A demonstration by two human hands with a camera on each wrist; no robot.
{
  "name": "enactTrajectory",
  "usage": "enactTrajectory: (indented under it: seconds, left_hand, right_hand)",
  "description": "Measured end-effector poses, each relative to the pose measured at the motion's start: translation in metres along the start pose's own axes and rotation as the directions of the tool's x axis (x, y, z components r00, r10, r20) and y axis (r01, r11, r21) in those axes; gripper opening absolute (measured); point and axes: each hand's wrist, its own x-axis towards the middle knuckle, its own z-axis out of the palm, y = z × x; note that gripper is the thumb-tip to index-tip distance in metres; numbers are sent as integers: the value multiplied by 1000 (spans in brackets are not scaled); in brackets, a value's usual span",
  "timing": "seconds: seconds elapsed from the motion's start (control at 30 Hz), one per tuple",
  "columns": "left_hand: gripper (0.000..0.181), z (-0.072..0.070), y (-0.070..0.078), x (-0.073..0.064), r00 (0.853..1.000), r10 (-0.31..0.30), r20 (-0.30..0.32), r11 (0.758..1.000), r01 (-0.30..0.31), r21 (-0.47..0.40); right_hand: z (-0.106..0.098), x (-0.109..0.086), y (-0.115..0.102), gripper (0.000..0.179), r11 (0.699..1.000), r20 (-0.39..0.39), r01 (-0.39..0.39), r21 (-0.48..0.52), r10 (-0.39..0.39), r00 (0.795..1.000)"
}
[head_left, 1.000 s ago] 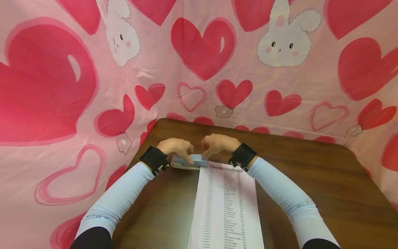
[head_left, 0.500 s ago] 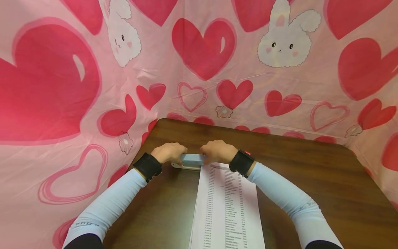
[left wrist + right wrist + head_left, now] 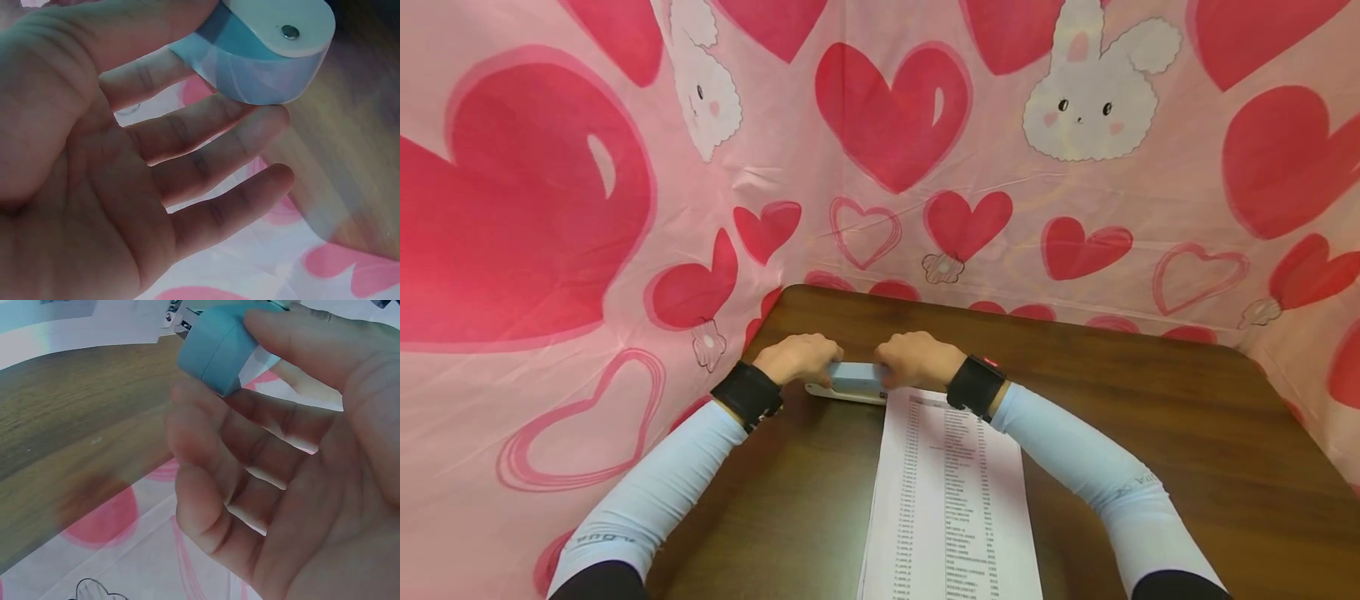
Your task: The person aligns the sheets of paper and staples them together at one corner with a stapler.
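A light blue stapler (image 3: 856,377) with a whitish base lies crosswise at the top left corner of a stack of printed sheets (image 3: 955,500). My left hand (image 3: 801,358) pinches its rear end between thumb and fingers. In the left wrist view, the stapler's rounded rear (image 3: 269,69) shows a metal pivot pin, and the lower fingers extend loosely beneath it. My right hand (image 3: 920,360) pinches the front end. The right wrist view shows the blue nose (image 3: 219,347) between thumb and index finger, the other fingers curled below; paper (image 3: 94,325) appears just beyond the nose.
The brown wooden table (image 3: 1120,433) extends to the right of the sheets. Pink cloth (image 3: 760,158) printed with hearts and rabbits hangs behind the table and along its left side.
My left hand has slid left from the stapler's middle to its rear end. My right hand has taken hold of the front end. The stapler has shifted slightly left and away from me.
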Motion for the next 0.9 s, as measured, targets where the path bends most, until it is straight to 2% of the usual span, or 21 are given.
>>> enactTrajectory:
  seconds: [0.27, 0.53, 0.67, 0.8, 0.9]
  left_hand:
    - [30, -4, -27, -10, 998, -55, 7, 998, 55, -15]
    - [29, 2, -40, -12, 994, -105, 19, 991, 106, -81]
    - [27, 5, -42, -11, 994, -105, 24, 989, 106, -100]
    - [30, 5, -39, -12, 994, -108, 24, 988, 110, -105]
    - [35, -1, -27, -15, 996, -89, -30, 992, 86, -89]
  right_hand:
    - [-4, 25, -17, 22, 1000, -11, -10, -2, 10, 1000]
    - [-2, 45, -24, 18, 999, 2, -35, -39, 35, 999]
    - [3, 45, -25, 17, 999, -9, -41, -27, 41, 999]
    - [8, 39, -23, 17, 999, -71, -33, 1, 33, 997]
    - [9, 31, -21, 15, 999, -137, -33, 43, 39, 990]
